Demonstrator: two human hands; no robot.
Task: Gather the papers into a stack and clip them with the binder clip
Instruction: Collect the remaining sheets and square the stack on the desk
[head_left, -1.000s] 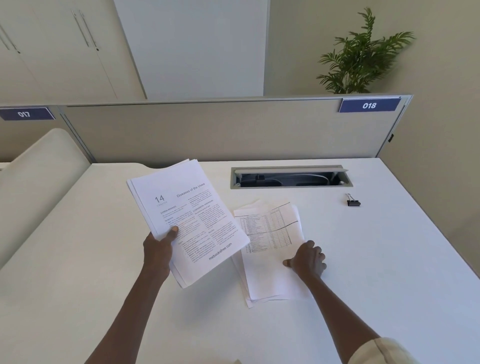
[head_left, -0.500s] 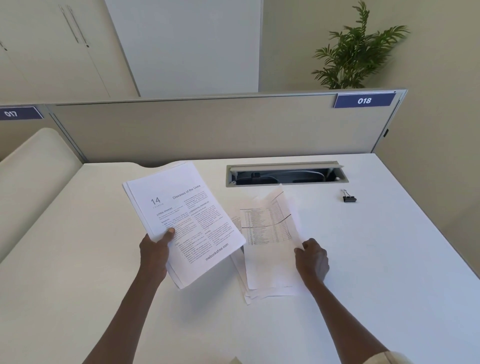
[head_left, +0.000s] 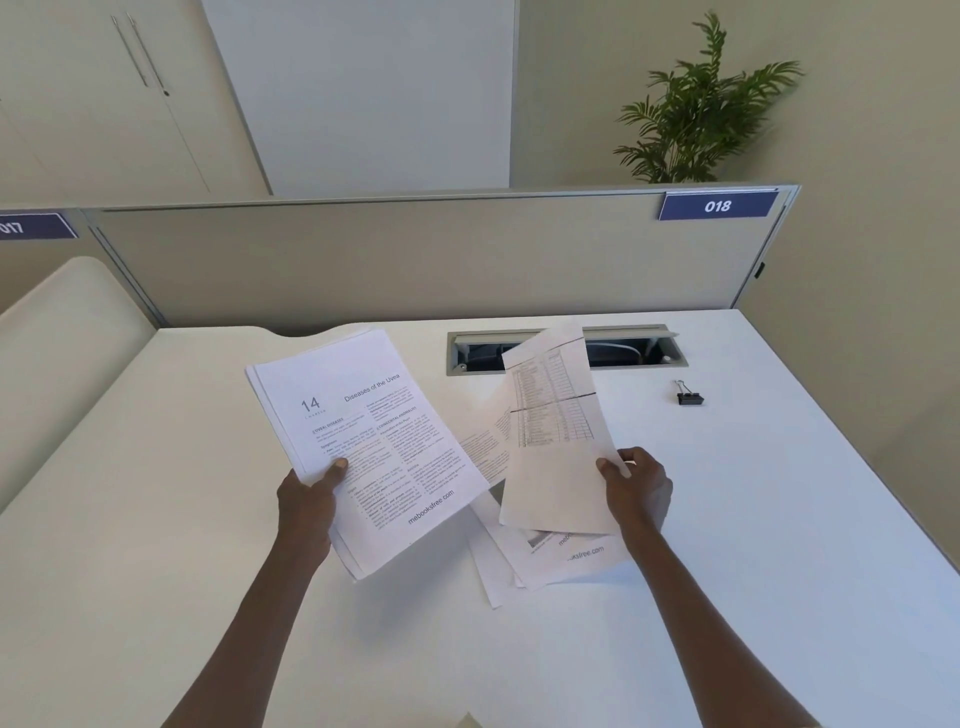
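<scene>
Lifting a sheet off the bench pile, right hand pinches it to join the stack gripped by left hand; clip waits upper right.

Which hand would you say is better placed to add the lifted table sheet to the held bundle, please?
The right hand: it already pinches the white printed table sheet, while the left hand grips the white paper bundle beside it.

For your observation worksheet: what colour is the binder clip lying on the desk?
Black, with silvery wire handles: the binder clip, seen in the head view.
</scene>
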